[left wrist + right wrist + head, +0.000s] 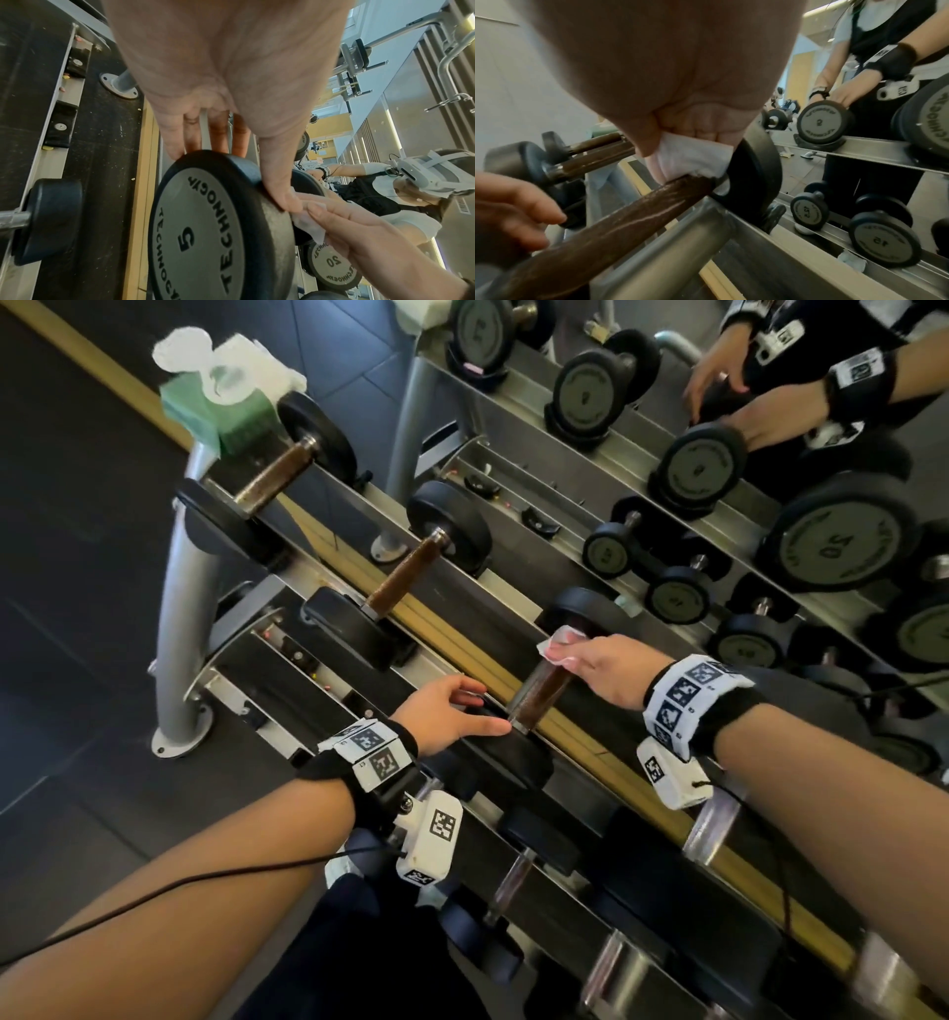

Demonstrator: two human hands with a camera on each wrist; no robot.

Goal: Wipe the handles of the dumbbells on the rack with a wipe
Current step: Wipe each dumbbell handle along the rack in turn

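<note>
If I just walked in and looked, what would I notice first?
Probably the right hand rubbing a white wipe on the far end of a brown dumbbell handle on the rack. The left hand touches the black weight marked 5 at the near end. At the rack's far left end sits a green wipes pack, with a mirror behind showing more dumbbells.

Both bare forearms wear black wristbands (359, 778) carrying white blocks printed with square black markers (683, 695); a thin black cable (169, 886) trails from the left band.
</note>
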